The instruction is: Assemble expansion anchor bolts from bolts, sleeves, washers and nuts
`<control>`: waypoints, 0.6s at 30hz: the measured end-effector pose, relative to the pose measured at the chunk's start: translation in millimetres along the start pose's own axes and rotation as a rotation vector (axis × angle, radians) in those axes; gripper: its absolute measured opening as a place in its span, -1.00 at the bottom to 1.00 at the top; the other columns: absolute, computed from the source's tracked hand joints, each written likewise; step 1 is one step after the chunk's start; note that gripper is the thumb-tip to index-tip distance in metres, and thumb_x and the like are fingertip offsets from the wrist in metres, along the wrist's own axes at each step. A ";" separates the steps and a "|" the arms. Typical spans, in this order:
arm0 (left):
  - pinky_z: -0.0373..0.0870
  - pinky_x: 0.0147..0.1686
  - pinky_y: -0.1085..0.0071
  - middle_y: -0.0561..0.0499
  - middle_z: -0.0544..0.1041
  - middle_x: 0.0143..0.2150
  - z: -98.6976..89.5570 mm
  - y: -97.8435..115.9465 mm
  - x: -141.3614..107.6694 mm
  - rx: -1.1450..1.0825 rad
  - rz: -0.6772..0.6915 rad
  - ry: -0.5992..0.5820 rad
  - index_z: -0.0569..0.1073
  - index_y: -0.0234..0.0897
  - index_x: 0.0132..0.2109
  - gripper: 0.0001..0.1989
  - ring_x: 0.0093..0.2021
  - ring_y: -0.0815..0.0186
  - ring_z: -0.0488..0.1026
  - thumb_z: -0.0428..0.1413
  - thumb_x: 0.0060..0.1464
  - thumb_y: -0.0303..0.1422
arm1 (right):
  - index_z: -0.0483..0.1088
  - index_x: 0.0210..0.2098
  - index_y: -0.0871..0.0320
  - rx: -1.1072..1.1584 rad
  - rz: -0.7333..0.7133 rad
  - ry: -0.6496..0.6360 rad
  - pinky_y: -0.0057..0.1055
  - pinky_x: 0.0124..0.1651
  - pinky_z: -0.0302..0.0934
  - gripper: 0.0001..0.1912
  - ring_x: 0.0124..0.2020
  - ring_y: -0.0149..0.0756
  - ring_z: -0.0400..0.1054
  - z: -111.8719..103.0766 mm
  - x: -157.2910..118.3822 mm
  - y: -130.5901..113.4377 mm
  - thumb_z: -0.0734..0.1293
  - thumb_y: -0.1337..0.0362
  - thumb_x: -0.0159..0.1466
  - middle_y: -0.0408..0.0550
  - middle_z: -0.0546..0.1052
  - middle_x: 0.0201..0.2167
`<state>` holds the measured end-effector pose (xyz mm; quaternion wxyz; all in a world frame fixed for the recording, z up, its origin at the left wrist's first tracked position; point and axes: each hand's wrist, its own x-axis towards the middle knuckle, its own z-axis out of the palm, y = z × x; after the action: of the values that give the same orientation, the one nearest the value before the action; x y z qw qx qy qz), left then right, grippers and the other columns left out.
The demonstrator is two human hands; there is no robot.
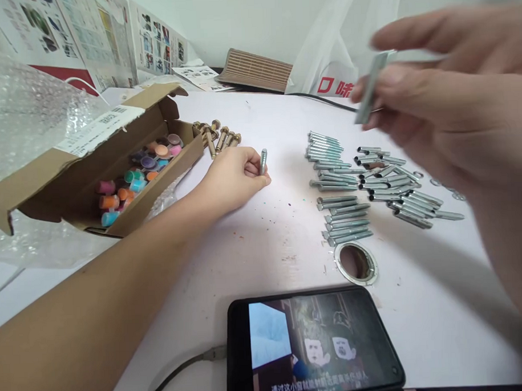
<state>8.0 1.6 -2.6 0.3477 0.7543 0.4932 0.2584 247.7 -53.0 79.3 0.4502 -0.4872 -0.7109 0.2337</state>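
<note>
A person's 2 hands work over a white surface (255,264). The left hand (238,176), left of centre, grasps a silver bolt (263,155) near its lower part, fingers closed around it. It stands upright, threaded end up; the low grip seems meant to steady it while leaving that end exposed. Whether it touches the surface, I cannot tell.

The right hand (450,92), blurred and raised at upper right, pinches a short metal piece (371,89), probably a sleeve, between thumb and fingers. It is tilted, gripped so that its lower end sticks out free.

Below that hand, silver bolts (346,225) lie side by side in rows, perhaps so each can be picked up easily. Just right of them, metal sleeves (389,182) lie in a looser heap, apparently sorted by kind and kept within the right hand's reach.

Nearer the viewer is a round metal ring (356,263), then a phone (313,347) lying screen up, likely for watching. At left, an open cardboard box (186,135) holds small colourful pots (136,184), its walls keeping them together. Beside it, past the left hand, lie brass-coloured bolts (220,139), bunched apart from the silver ones.
</note>
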 end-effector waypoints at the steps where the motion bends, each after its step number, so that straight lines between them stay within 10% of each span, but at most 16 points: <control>1: 0.35 -0.31 0.33 0.03 0.57 -0.40 0.8 -0.3 0.1 -0.006 -0.003 0.009 0.50 -0.26 -0.34 -0.92 -0.38 0.32 0.47 0.25 -0.01 -0.39 | 0.37 0.22 0.25 0.147 0.027 -0.001 -0.14 -0.10 0.41 -0.54 -0.15 -0.14 0.51 19.0 5.9 -5.0 0.39 0.31 0.35 0.12 0.56 -0.13; 7: 0.38 -0.30 0.32 0.05 0.56 -0.41 1.6 1.5 1.0 -0.051 -0.008 0.035 0.46 -0.25 -0.38 -0.90 -0.36 0.30 0.50 0.26 -0.06 -0.44 | 0.44 -0.17 0.10 0.143 -0.076 -0.100 -0.27 0.02 0.45 -0.81 -0.11 -0.26 0.53 86.5 27.2 -2.2 0.30 0.51 0.34 -0.05 0.58 -0.18; 18: 0.34 -0.34 0.36 0.07 0.52 -0.44 1.1 2.7 0.3 -0.021 -0.010 0.021 0.41 -0.25 -0.41 -0.88 -0.40 0.35 0.43 0.23 -0.06 -0.43 | 0.41 -0.11 0.13 0.020 -0.114 -0.131 -0.33 -0.02 0.40 -0.86 -0.10 -0.26 0.49 89.8 22.0 19.1 0.33 0.38 0.33 -0.01 0.57 -0.13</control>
<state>10.4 0.8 -1.1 0.3517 0.7454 0.4979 0.2698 176.4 -15.7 30.0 0.4200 -0.4252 -0.7631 0.2460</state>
